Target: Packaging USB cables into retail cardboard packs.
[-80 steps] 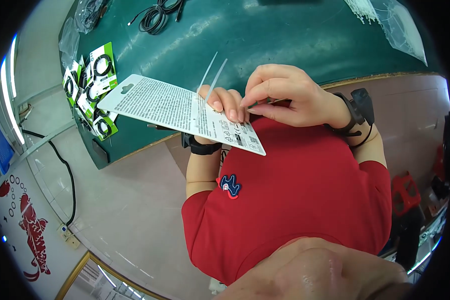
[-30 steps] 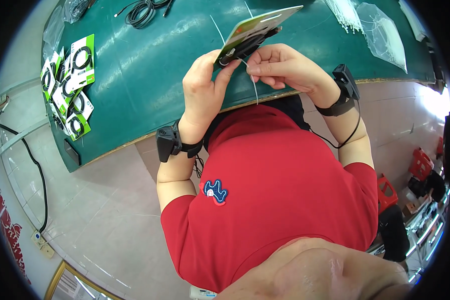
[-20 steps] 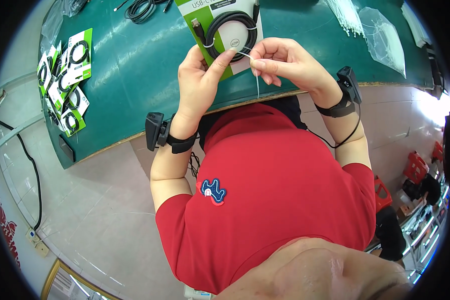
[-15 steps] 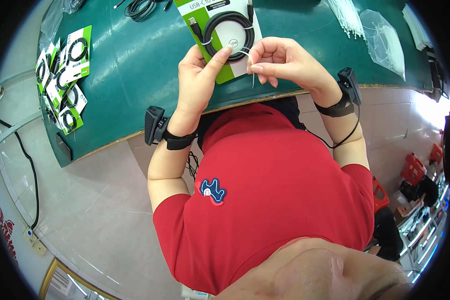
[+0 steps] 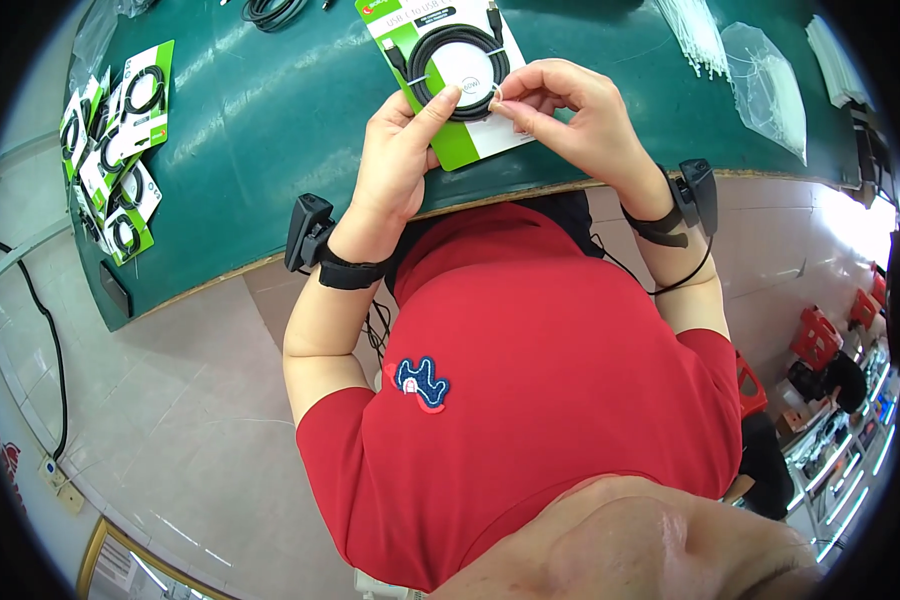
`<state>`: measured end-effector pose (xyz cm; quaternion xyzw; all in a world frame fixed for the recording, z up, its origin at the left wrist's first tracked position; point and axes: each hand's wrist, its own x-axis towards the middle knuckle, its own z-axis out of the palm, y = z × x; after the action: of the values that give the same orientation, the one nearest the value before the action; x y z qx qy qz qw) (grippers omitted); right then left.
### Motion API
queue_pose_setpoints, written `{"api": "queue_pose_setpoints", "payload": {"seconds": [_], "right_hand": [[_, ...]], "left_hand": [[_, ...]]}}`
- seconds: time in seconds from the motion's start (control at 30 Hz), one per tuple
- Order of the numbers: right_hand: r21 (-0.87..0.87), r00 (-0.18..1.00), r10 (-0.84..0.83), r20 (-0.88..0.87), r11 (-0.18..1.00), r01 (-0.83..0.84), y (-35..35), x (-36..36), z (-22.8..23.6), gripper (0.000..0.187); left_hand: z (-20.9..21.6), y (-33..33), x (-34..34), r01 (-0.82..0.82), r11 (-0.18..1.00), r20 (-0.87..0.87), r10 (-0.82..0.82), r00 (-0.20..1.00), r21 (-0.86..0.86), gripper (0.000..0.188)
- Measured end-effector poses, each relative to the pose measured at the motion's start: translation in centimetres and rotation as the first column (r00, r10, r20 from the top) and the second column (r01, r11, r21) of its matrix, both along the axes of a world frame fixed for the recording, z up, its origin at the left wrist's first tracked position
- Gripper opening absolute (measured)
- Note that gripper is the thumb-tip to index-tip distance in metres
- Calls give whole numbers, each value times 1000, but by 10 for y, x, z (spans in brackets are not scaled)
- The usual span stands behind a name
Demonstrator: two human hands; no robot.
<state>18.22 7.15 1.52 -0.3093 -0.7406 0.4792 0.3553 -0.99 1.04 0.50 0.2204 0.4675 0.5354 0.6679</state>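
A green and white cardboard card (image 5: 460, 150) lies tilted near the front edge of the table, bearing a coiled black cable (image 5: 452, 36) with a plug at each end. My left hand (image 5: 390, 150) grips the card's lower left, thumb on top against the coil and fingers underneath. At the coil's lower right, my right hand (image 5: 585, 115) pinches a thin white cable tie (image 5: 497, 92) between thumb and forefinger. Two more white ties hold the coil at its left and upper right. The fingertips hide most of the pinched tie.
On the green table (image 5: 270, 120), a pile of carded cables (image 5: 120, 150) lies at left, with a loose black cable (image 5: 273, 12) at the far edge. White cable ties (image 5: 692, 35) and a clear plastic bag (image 5: 770, 90) lie at right. A small black object (image 5: 115, 290) sits at the near left corner.
My right hand has come in closer to the coil, and the tie's tail that hung below the fingers no longer shows there. My left hand keeps its hold on the card.
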Motion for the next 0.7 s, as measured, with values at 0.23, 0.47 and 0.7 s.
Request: {"api": "queue_pose_setpoints", "payload": {"seconds": [0.23, 0.47, 0.7], "right_hand": [[205, 997, -74, 12, 976, 70, -6, -5, -7, 10], [269, 995, -95, 35, 960, 83, -8, -8, -7, 10], [421, 989, -151, 0, 897, 137, -10, -11, -12, 12]], "left_hand": [[-2, 1, 1, -10, 1000, 27, 10, 1000, -6, 25], [-6, 1, 0, -12, 1000, 27, 12, 1000, -8, 25], [-5, 2, 1, -33, 999, 48, 34, 998, -9, 24]]}}
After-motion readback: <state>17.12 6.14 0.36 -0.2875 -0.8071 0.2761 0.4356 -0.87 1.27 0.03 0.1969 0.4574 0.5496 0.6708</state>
